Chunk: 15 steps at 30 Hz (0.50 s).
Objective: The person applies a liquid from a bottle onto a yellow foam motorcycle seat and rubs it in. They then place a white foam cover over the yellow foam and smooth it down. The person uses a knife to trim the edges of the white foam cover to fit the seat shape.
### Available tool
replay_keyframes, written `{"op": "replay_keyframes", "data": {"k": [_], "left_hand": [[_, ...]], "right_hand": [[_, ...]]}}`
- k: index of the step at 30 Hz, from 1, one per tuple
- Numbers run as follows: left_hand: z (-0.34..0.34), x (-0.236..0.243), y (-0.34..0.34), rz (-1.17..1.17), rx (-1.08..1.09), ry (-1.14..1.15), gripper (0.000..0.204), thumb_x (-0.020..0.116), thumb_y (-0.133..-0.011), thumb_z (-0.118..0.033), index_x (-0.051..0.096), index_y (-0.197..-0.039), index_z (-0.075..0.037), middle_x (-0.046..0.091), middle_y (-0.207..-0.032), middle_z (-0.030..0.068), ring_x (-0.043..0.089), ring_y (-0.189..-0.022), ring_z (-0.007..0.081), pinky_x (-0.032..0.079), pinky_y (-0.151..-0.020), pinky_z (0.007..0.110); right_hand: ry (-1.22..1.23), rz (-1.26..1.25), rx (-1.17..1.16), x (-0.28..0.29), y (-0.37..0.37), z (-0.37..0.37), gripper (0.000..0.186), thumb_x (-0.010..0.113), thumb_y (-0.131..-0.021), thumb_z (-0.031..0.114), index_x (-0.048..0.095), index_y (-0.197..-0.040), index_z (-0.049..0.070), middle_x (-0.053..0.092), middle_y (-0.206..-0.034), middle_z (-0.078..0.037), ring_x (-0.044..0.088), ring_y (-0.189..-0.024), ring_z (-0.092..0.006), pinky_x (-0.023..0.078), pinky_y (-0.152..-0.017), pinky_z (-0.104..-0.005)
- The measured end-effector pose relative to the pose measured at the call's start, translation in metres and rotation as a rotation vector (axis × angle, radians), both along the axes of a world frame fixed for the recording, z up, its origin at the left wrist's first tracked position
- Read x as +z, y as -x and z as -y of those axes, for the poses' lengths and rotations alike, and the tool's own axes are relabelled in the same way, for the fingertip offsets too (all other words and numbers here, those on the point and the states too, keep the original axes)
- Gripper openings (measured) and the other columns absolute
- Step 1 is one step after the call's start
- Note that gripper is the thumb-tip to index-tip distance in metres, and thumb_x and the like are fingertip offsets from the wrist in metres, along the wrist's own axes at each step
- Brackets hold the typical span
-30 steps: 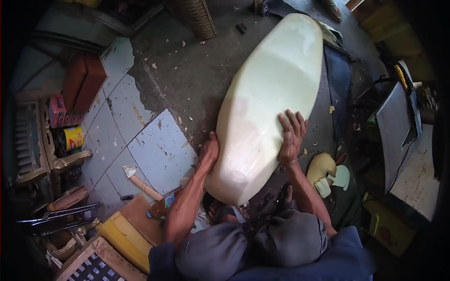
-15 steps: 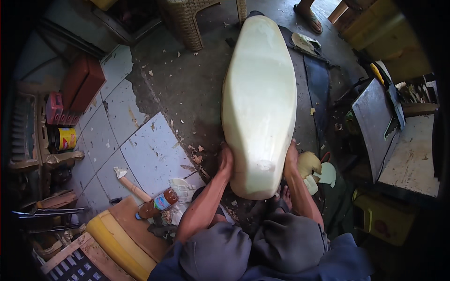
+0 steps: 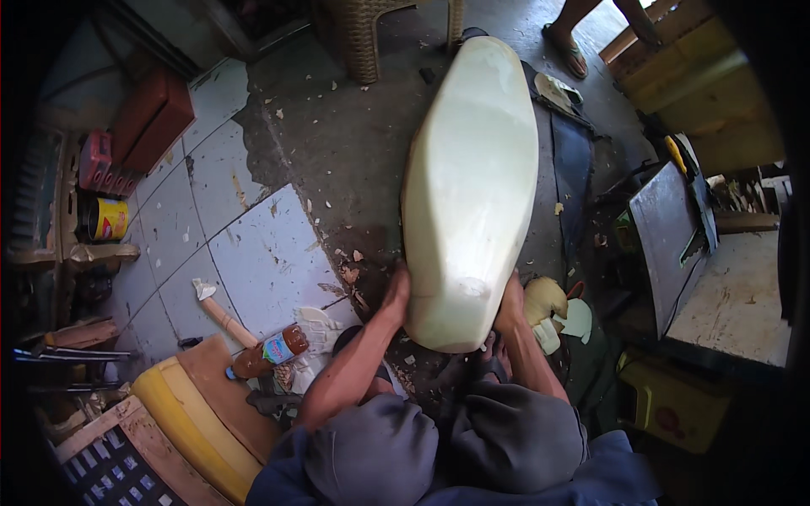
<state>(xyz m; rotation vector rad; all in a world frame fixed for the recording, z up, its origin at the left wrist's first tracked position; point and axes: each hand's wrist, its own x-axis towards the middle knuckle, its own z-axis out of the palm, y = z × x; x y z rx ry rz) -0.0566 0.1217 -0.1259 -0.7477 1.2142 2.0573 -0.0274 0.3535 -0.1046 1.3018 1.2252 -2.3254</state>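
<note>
A long cream motorcycle seat foam [image 3: 477, 169] lies lengthwise in front of me, its near end close to my feet. My left hand [image 3: 396, 293] grips its left side near that end, fingers partly hidden against the edge. On the opposite side my right hand [image 3: 510, 305] holds it at about the same height, and its fingertips are tucked out of sight. Both forearms come up past my knees.
Left on the tiles are a hammer [image 3: 224, 316], a brown-filled bottle [image 3: 272, 352] and a yellow pad [image 3: 190, 413]. Foam scraps [image 3: 545, 299] lie right, beside a dark metal panel [image 3: 666, 244]. A woven plastic stool [image 3: 359, 38] and a person's sandalled foot [image 3: 569, 55] are beyond.
The whole view has turned slightly, so the foam appears more tilted to the right at its far end. Both hands keep their hold on its sides.
</note>
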Motion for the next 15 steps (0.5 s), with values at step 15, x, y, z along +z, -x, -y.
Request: {"op": "replay_keyframes", "data": {"k": [15], "left_hand": [[-0.017,-0.035,-0.015,0.103,0.194,0.053,0.055,0.029,-0.106,-0.035,0.067,-0.119,0.002,0.071,-0.11,0.0139,0.068,-0.099,0.0239,0.054,-0.09,0.037]], "right_hand": [[0.263,-0.177,-0.155,-0.019,-0.013,0.01,0.059,0.038,-0.107,0.044,0.049,-0.147,0.002,0.057,-0.144,-0.019,0.06,-0.127,-0.0376,0.049,-0.108,-0.0502]]}}
